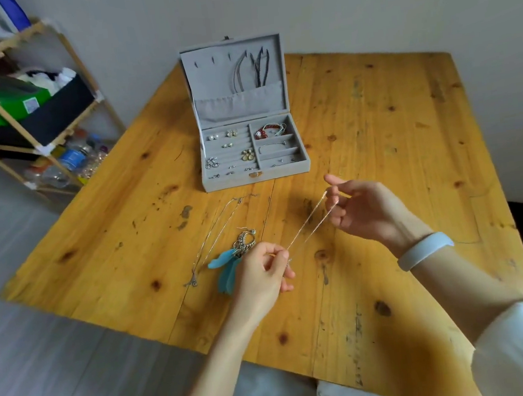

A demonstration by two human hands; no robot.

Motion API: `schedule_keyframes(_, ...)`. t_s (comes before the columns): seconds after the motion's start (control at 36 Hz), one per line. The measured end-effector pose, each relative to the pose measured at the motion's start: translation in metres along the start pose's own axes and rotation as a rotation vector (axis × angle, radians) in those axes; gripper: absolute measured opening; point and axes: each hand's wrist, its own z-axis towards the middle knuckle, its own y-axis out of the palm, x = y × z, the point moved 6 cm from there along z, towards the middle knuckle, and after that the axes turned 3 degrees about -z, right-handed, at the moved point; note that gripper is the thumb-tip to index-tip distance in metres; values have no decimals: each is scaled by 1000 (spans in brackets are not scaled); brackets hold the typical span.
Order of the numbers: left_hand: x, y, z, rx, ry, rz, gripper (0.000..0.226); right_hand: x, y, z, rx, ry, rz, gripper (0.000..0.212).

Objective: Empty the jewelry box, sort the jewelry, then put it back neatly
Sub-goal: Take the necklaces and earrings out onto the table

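Note:
A grey jewelry box [253, 179] stands open at the far middle of the wooden table [376, 142]. Its tray holds several earrings on the left and a red bead bracelet [265, 131] at top right; dark cords hang in the lid. A thin silver chain [309, 225] is stretched taut above the table between both hands. My left hand [262, 272] pinches its lower end and my right hand [362, 209] pinches its upper end. Left of my left hand lie blue feather earrings [227, 269] and another thin necklace [215, 231].
A wooden shelf rack [27, 102] with a black bin, green packaging and plastic bottles stands left of the table. A white wall runs behind the box. The table's near edge is by my lap. A white band [425, 249] sits on my right wrist.

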Motion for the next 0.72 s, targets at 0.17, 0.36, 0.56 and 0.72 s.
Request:
schedule_keyframes(0.17,0,-7,-10,79,140,213,8,5,21,21,-108,28,-225,16)
schedule_keyframes(0.36,1,-14,-14,134,261,504,8,-9,16,46,153,-234,-845,16)
schedule_keyframes(0.56,6,-14,-20,175,389,799,10,-21,36,55,174,-677,-1597,17)
schedule_keyframes(0.72,7,-13,-30,266,556,989,14,-17,39,59,201,-786,-1772,21)
